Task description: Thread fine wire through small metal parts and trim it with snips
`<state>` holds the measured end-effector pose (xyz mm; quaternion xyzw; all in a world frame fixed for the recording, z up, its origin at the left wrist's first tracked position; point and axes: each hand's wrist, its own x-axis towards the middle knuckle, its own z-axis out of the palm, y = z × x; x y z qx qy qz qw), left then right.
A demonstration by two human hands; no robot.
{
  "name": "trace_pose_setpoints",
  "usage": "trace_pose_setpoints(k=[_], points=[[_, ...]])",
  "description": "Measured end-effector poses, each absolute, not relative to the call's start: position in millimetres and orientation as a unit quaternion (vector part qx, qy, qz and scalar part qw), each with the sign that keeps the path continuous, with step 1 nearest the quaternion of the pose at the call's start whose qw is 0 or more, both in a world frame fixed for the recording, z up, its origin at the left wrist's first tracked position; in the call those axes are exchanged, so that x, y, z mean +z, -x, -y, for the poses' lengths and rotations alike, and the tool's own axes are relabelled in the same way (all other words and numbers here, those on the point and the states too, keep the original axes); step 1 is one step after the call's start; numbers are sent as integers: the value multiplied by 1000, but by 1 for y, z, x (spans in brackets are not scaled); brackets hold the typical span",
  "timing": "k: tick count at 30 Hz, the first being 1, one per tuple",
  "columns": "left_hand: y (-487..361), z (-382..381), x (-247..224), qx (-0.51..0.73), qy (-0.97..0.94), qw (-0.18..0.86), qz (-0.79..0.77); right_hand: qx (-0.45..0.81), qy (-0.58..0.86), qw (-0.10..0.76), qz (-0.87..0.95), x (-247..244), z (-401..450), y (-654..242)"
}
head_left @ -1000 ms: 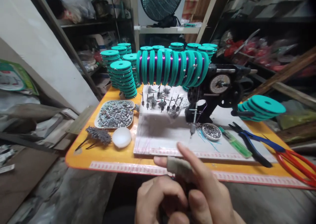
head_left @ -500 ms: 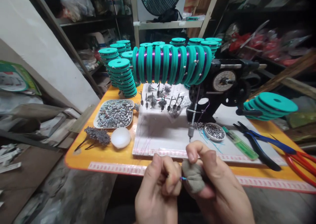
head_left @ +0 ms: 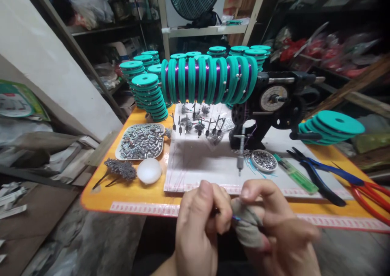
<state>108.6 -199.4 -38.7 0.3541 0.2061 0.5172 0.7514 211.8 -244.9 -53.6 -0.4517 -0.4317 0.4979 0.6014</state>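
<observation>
My left hand (head_left: 201, 223) is closed in a pinch, with a short blue-purple thread (head_left: 235, 218) showing at its fingertips. The thread reaches onto a crumpled grey cloth wrap (head_left: 248, 229). My right hand (head_left: 280, 223) is closed around this cloth, its index finger bent over the top; part of the hand is blurred. Whether the cloth is worn on a finger or only held, I cannot tell. Just beyond my hands a metal rod with a weight (head_left: 240, 162) hangs in front of the black winding machine (head_left: 274, 101).
Teal spools (head_left: 210, 81) wound with purple line sit in a row on the machine, with stacked spools (head_left: 146, 93) behind. A tray of metal sinkers (head_left: 141, 142) and a white cup (head_left: 149, 171) stand left. To the right lie a round dish (head_left: 264, 161), a green cutter (head_left: 300, 176) and pliers (head_left: 317, 170).
Both hands have shifted slightly right, with the cloth between them. The right hand's fingers have moved and partly blur. The hanging rod has swung a little right.
</observation>
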Motion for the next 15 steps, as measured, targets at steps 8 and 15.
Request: trace_pose_setpoints(k=[8,15], points=[[-118,200,-37,501,-78,838,-201,585,346,678,280,-45,222,-199],[-101,208,-57,571,-289,745,-188,539,360,601,467,-42,220,-213]])
